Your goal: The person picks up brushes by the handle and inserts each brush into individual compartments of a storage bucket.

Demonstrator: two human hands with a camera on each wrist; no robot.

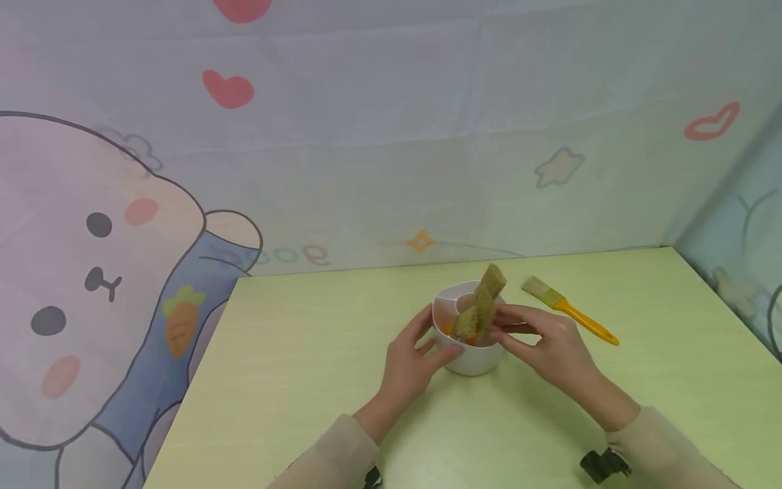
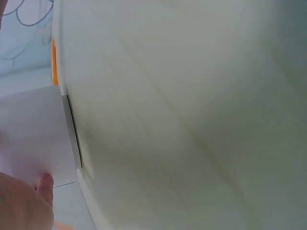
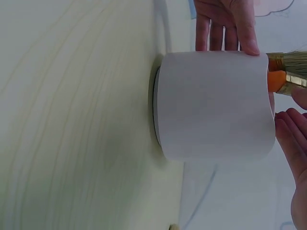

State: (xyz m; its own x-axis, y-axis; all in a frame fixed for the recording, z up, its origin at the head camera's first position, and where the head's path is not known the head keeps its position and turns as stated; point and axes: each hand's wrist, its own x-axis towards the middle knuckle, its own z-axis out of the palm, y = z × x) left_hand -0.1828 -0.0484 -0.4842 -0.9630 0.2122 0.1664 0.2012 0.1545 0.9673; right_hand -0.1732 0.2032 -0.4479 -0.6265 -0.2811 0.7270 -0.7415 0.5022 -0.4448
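A white pen-holder-like container (image 1: pixel 470 361) stands on the table with several paintbrushes (image 1: pixel 467 324) in it, bristles up. Their orange handles go down inside, where the lower parts are hidden. My left hand (image 1: pixel 408 363) grips the container's left side, thumb near the front rim. In the right wrist view the left hand (image 3: pixel 228 21) is at the upper side of the container (image 3: pixel 216 105). My right hand (image 1: pixel 550 346) is at the right rim, thumb and fingers pinching a brush near its metal band (image 3: pixel 284 82); the brushes partly hide the contact.
Another paintbrush (image 1: pixel 571 309) with a yellow-orange handle lies on the table right of the container, bristles toward the back left. Behind the pale yellow-green table (image 1: pixel 311 339) hangs a printed cloth (image 1: pixel 366 170). A dark cable (image 1: pixel 774 319) shows at the right edge.
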